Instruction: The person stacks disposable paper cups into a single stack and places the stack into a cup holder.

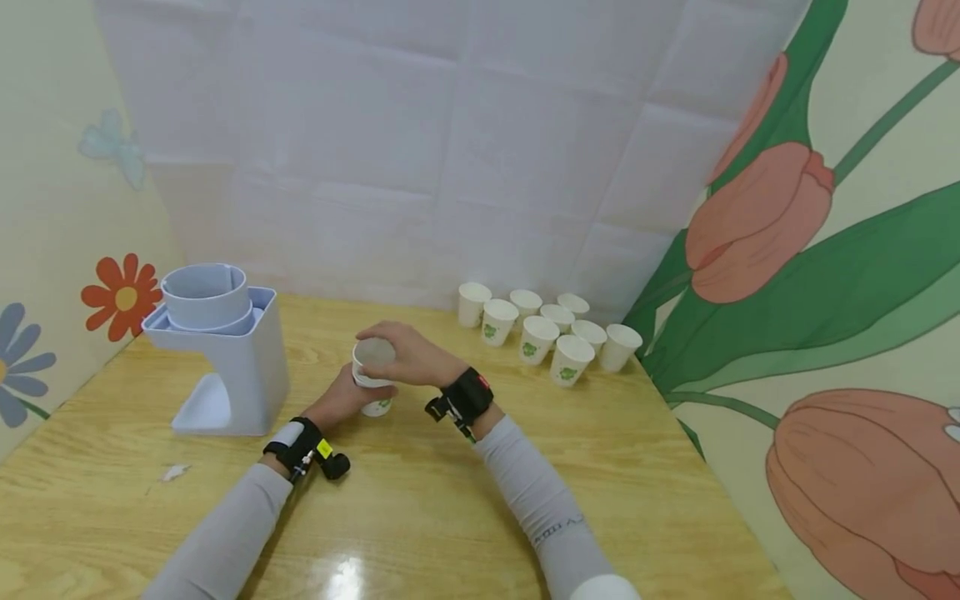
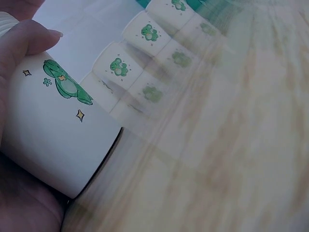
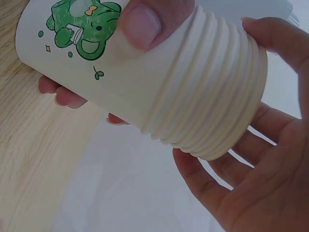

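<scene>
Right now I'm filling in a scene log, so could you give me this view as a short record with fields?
Surface: wooden table
Held: stack of nested paper cups
Left hand: grips the stack's side, lower down
Right hand: fingers curled around the stack's rims
Loose cups: nine, upright, grouped right of the stack
Left of stack: pale purple stand, round tub in its top

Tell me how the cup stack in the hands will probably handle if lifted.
The cup stack looks like paper, so it's probably light, and a hard squeeze might dent it. Its rims nest closely, so it should likely lift as one. It narrows toward the base, so a sideways push could tip it.
</scene>
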{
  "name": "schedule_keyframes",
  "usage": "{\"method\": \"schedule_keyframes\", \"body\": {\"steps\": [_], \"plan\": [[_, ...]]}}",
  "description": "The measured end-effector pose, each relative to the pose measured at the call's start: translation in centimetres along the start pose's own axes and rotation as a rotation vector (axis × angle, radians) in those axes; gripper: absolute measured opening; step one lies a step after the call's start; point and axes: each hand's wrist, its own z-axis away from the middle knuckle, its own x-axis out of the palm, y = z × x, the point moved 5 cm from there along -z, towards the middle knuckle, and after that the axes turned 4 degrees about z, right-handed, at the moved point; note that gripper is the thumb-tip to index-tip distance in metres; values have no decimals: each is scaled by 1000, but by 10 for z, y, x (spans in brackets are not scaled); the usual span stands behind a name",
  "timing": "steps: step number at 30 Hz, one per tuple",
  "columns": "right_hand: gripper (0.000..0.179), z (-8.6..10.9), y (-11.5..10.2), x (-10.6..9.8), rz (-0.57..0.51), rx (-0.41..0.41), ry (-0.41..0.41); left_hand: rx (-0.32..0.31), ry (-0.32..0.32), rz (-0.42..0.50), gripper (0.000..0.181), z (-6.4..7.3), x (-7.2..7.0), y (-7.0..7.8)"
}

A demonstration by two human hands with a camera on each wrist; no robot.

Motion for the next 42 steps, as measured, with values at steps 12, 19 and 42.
{"method": "schedule_keyframes", "body": {"steps": [12, 19, 42], "plan": [[49, -5, -1, -2, -53, -5, -22, -24, 4, 7, 66, -5, -6, -4], [50, -10, 1, 2, -93, 0, -25, 16, 8, 7, 63, -1, -8, -4], [32, -34, 127, -30, -222, 292, 324, -73, 20, 42, 71, -3, 1, -1]]}}
